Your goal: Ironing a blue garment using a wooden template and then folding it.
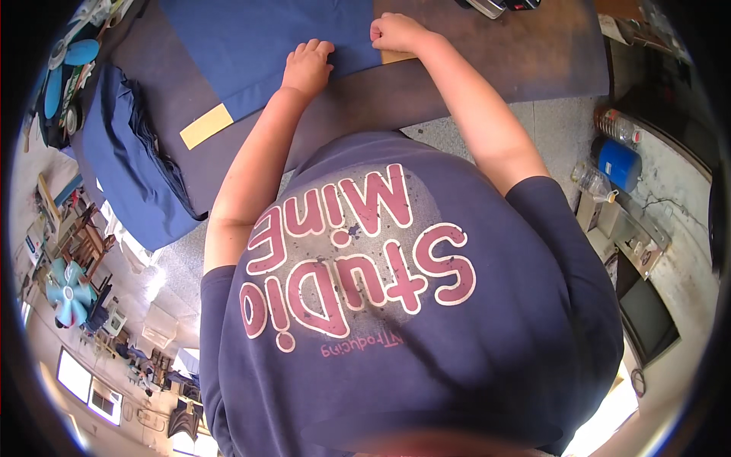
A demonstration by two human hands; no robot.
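A piece of blue cloth (244,42) lies flat on the dark table (335,114). A flat yellowish strip (206,126) sticks out past its near left corner, and a similar piece shows below my right hand. The cloth covers the part between, so I cannot tell if they are one strip. My left hand (308,65) rests palm down on the cloth near its close edge, fingers slightly apart. At the cloth's right edge, my right hand (400,33) is closed with its fingertips curled onto the fabric.
More dark blue fabric (137,152) hangs over the table's left end. A metal and black device (495,6) sits at the far edge, partly cut off. To the right on the floor are a blue container (617,164) and clear bottles (592,181). A fan (68,292) stands left.
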